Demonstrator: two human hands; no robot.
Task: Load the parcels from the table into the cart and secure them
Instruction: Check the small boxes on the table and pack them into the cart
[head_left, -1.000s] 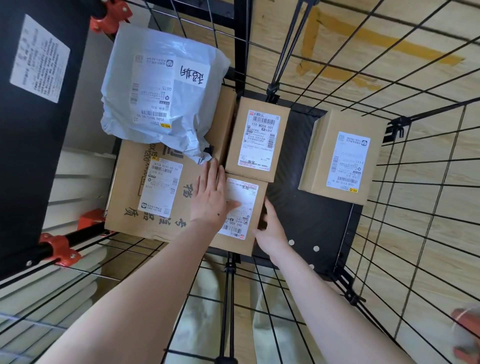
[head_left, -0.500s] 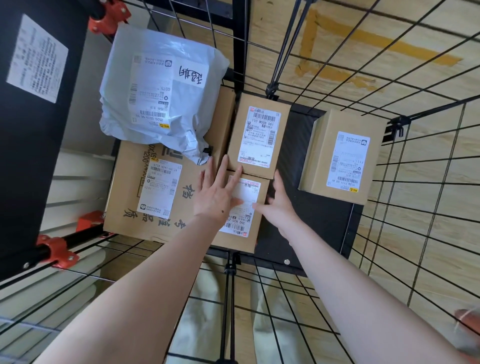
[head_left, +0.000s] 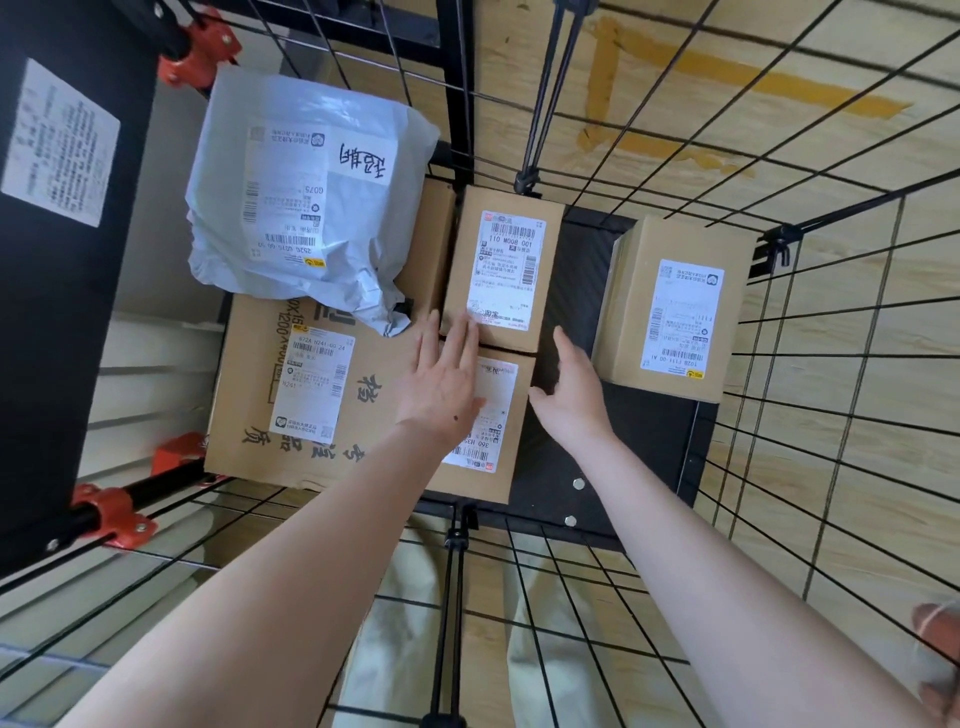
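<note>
Both hands sit further up frame than earlier. Head view: left hand (head_left: 447, 384) lies flat, fingers straight, on near small box (head_left: 470, 483) at centre, tips touching far small box (head_left: 501, 270). Right hand (head_left: 571, 397) has relaxed fingers spread, holding nothing, just beside that box above cart floor (head_left: 639, 447).

Black cart base (head_left: 649, 441): large carton (head_left: 249, 415), three smaller boxes (head_left: 670, 312).

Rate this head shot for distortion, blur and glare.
Head view: wide-angle lens splays the cart's wire walls outward; centre sharp, the upper small box's label reads 110 M008 001; lower-right corner object smeared beyond telling; light soft and even, mild sheen on the grey bag, no harsh shadows.
</note>
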